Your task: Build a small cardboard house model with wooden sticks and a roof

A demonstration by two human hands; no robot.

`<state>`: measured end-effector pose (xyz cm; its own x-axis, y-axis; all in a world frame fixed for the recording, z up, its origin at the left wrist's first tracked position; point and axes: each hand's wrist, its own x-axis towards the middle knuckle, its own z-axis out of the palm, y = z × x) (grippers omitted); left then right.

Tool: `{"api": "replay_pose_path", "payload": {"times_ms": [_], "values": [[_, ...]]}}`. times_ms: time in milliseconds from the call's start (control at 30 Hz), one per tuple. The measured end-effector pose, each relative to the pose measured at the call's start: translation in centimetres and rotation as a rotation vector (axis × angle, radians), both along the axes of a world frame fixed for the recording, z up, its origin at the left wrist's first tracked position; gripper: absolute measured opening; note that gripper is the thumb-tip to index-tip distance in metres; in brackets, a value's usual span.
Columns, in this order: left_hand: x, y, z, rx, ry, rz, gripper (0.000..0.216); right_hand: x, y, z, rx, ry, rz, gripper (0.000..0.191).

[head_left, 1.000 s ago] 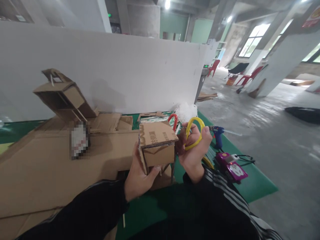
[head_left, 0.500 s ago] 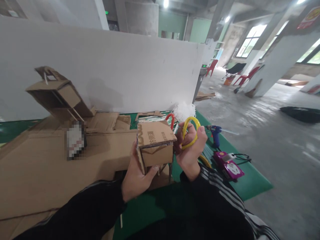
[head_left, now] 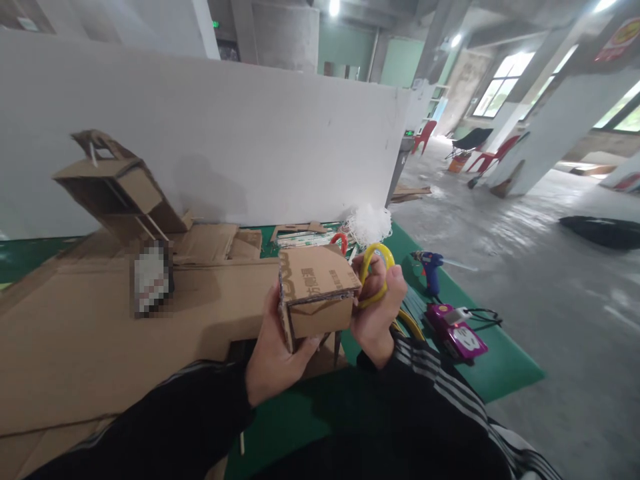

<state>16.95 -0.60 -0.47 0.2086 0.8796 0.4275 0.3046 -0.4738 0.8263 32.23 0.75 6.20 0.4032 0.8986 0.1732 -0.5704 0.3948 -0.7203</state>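
Cardboard box point(head_left: 320, 275), brown and printed, is mid-frame, clasped by the left hand point(head_left: 277, 363) from its left side and below, seemingly to steady it with its top face uncovered. The right hand point(head_left: 374, 320), just right of it, curls its fingers around a yellow, oval, plastic-looking handle point(head_left: 389, 257); box contact is unclear.
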Motion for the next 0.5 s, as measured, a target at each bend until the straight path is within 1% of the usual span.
{"api": "replay_pose_path", "payload": {"times_ms": [100, 233, 333, 433, 500], "values": [[0.0, 0.1, -0.4, 0.008, -0.011, 0.000, 0.097, 0.0, 0.0, 0.1, -0.012, -0.006, 0.006, 0.049], [-0.2, 0.2, -0.8, 0.007, -0.028, 0.016, 0.096, 0.1, -0.1, 0.8, -0.031, -0.005, 0.004, 0.047], [-0.1, 0.3, -0.5, 0.011, -0.037, -0.017, 0.095, 0.3, -0.3, 1.4, -0.001, -0.013, 0.001, 0.047], [0.0, 0.3, -0.1, 0.013, -0.051, -0.063, 0.096, 0.7, -0.3, 1.7, 0.049, -0.005, 0.031, 0.050], [0.0, 0.2, 0.1, 0.008, -0.062, -0.065, 0.096, 0.8, -0.3, 1.8, 0.049, 0.001, 0.037, 0.050]]}}
